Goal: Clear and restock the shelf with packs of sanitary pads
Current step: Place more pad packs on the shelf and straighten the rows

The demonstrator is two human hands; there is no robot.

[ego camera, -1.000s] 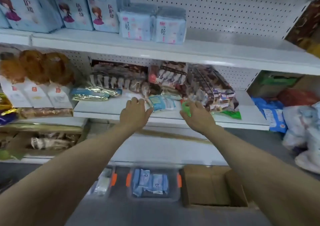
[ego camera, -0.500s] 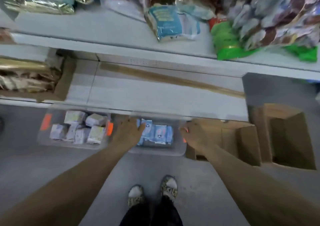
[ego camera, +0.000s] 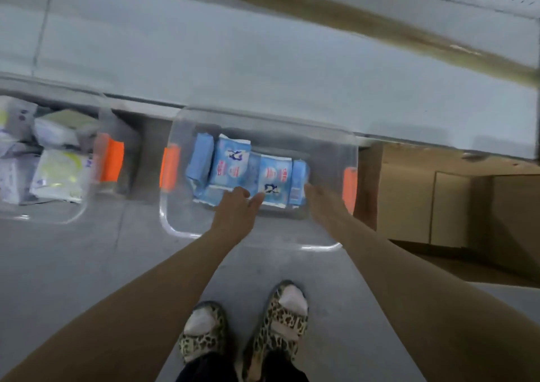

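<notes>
A clear plastic bin point(ego camera: 181, 229) with orange handles stands on the floor below the bottom shelf. Several blue packs of sanitary pads point(ego camera: 233, 165) lie in it. My left hand point(ego camera: 236, 209) reaches into the bin, its straight fingers touching the near edge of the blue packs. My right hand point(ego camera: 320, 203) reaches in beside the rightmost blue pack point(ego camera: 296, 181), fingers extended; its fingertips are blurred. Neither hand grips anything.
A second clear bin point(ego camera: 58, 221) with white and pale green packs point(ego camera: 58, 174) stands to the left. Open cardboard boxes point(ego camera: 450, 203) stand to the right. The bare grey bottom shelf point(ego camera: 263, 54) juts out above the bins. My feet in leopard-print slippers point(ego camera: 245, 323) stand just behind.
The view has dropped from the middle shelf down to the floor. Both hands moved from the shelf goods down into the bin of blue packs.
</notes>
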